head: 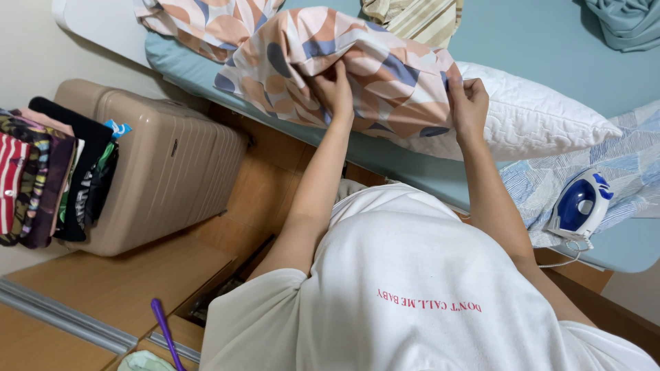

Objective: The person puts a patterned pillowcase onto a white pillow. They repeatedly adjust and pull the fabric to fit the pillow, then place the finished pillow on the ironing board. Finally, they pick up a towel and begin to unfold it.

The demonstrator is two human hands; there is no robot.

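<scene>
A white quilted pillow (536, 117) lies on the pale blue bed (522, 41), partly inside a patterned pillowcase (385, 62) of peach, white and blue shapes. My left hand (335, 89) grips the bunched fabric of the pillowcase near its middle. My right hand (469, 103) pinches the open edge of the pillowcase where it meets the bare pillow. Both arms reach forward over my white shirt.
A blue and white iron (581, 204) rests on a blue striped cloth (619, 172) at the right. A beige suitcase (165, 165) stands on the wooden floor at the left, beside hanging clothes (48, 178). A striped cloth (412, 17) and a teal cloth (629, 24) lie further back on the bed.
</scene>
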